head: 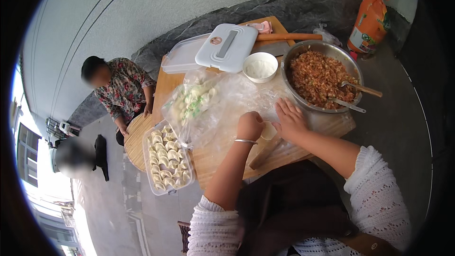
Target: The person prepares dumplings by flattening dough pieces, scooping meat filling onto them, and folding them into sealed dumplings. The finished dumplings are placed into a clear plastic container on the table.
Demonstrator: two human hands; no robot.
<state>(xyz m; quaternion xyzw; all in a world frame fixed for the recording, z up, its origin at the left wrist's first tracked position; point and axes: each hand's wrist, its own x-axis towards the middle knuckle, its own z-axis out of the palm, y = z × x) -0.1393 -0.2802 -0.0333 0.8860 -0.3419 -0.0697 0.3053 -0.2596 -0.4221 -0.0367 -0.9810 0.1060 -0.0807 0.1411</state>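
My left hand (pixel 250 126) is curled at the edge of a round dough wrapper (pixel 268 131), its fingertips hidden; whether it pinches the dough is unclear. Flat, with fingers spread, my right hand (pixel 289 119) rests on the floured wooden board beside the wrapper. A wooden rolling pin (pixel 265 154) lies just below. Beyond my right hand stands a steel bowl (pixel 285 74) of reddish chopped filling (pixel 318 74) with two utensils in it. A white bowl of flour (pixel 260 67) is nearby. Left of my hands are a clear plastic bag with pale dough pieces (pixel 195 101) and a plastic tray of dumplings (pixel 167 160).
A lidded white container (pixel 226 48), a clear lid (pixel 185 55) and a long wooden rod (pixel 289 37) lie at the far side. An orange bag (pixel 368 25) stands by the wall. Another person (pixel 122 85) sits left, touching a round woven tray (pixel 137 142). A black animal (pixel 101 156) is on the floor.
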